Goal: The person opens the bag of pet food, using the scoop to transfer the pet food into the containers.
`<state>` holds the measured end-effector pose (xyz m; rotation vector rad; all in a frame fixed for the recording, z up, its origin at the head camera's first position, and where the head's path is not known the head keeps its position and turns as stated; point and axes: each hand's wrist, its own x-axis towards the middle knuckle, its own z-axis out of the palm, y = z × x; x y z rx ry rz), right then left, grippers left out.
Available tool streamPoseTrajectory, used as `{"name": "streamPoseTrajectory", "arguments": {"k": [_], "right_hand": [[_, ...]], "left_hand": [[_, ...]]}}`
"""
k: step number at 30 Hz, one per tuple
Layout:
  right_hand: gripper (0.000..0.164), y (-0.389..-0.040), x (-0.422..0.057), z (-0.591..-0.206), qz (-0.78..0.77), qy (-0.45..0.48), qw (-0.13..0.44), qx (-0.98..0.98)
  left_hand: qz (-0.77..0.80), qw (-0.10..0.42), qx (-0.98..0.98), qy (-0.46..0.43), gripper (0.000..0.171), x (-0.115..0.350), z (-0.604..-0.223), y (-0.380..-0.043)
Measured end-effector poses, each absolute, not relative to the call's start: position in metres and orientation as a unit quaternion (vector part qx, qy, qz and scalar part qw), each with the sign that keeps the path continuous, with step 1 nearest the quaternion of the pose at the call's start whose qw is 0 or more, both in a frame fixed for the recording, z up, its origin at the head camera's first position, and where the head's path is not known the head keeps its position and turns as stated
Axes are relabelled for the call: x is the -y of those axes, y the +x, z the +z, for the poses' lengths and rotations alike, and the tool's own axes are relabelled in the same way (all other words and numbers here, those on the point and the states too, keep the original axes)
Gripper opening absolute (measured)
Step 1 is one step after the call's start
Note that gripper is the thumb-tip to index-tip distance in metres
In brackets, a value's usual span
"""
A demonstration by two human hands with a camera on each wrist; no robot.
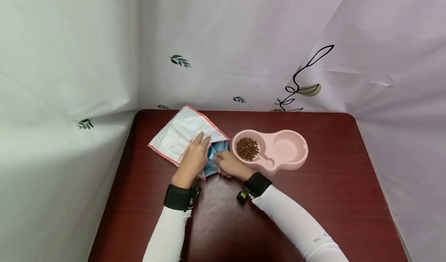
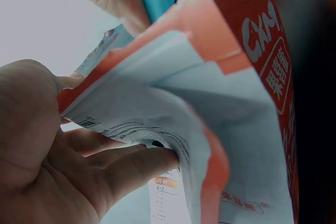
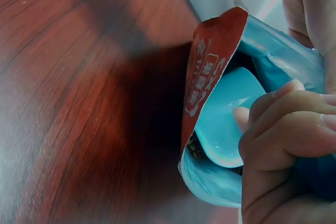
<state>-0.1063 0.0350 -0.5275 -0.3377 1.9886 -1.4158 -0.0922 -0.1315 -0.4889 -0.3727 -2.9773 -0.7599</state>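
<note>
A red-and-white pet food bag lies at the table's back left, its mouth spread toward the right. Thumb and fingers of my left hand grip the rim of the bag; the left wrist view shows the thumb at the red edge. In the bag's mouth, my right hand grips a light-blue scoop. Part of the scoop is hidden by the curled fingers, and a little kibble shows beside it inside the bag.
Right of the bag stands a pink double bowl. Brown kibble lies in its left bowl; the right bowl holds nothing visible. The dark red table backs onto a pale patterned curtain.
</note>
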Motion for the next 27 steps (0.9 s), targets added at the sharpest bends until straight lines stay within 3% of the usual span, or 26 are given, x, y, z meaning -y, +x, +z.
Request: {"name": "streamPoseTrajectory", "arguments": {"k": [18, 27], "right_hand": [[0.033, -0.104, -0.027, -0.539, -0.582, -0.103, 0.34, -0.731], [0.036, -0.1, -0.037, -0.554, -0.611, -0.134, 0.321, -0.711]], "left_hand": [[-0.252, 0.014, 0.96, -0.117, 0.04, 0.132, -0.49, -0.092], [-0.269, 0.008, 0.957, -0.108, 0.04, 0.133, -0.489, -0.093]]}}
